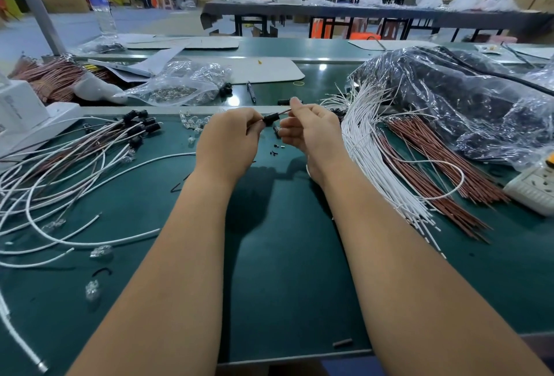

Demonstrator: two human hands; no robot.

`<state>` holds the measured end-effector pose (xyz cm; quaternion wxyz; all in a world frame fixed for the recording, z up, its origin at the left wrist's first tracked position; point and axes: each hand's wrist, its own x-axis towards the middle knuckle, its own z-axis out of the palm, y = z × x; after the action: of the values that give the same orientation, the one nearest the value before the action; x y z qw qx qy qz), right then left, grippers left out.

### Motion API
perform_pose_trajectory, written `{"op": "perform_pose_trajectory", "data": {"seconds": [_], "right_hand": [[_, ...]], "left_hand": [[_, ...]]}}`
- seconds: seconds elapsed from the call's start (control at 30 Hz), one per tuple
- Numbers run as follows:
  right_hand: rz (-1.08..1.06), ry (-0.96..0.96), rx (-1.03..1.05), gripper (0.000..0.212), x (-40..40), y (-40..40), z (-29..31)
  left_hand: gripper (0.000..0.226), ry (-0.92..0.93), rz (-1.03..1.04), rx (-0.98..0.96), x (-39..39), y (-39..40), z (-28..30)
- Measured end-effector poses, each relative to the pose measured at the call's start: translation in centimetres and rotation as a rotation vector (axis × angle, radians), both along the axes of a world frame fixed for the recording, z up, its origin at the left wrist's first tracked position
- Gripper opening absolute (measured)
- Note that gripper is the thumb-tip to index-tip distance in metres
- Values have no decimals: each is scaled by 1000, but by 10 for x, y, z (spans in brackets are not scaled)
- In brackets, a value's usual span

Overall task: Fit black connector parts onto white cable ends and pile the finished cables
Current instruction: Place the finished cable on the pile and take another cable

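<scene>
One black connector part (271,119) is pinched above the green table (284,255) by the left hand (230,138); one thin cable end (284,111) is pinched by the right hand (308,132). Two cable piles, white (368,147) and reddish (425,153), are seen rightward.

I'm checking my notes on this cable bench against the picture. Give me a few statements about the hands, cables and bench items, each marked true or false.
1. The left hand pinches a black connector part. True.
2. The right hand lies flat on the green bench. False: it is raised, fingers curled, pinching a thin cable end at the connector.
3. The bundle of bare white cables lies right of the hands. True.
4. A pen lies beyond the hands. True.
5. The water bottle lies on its side. False: it stands upright, far left.
</scene>
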<state>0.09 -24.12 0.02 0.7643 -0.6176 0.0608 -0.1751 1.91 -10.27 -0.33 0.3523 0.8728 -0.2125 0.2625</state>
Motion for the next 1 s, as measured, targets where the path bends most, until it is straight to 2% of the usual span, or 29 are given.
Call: {"op": "perform_pose_trajectory", "data": {"seconds": [0.17, 0.37, 0.57, 1.0], "right_hand": [[-60, -40, 16, 21, -1, -5, -1], [-54, 23, -12, 18, -1, -6, -1], [-48, 12, -14, 17, -2, -7, -1], [-67, -3, -288, 25, -2, -1, -1]], "left_hand": [[15, -28, 3, 5, 1, 1, -2], [14, -41, 16, -5, 2, 2, -3], [15, 13, -17, 23, 0, 1, -4], [18, 12, -91, -8, 0, -3, -4]]}}
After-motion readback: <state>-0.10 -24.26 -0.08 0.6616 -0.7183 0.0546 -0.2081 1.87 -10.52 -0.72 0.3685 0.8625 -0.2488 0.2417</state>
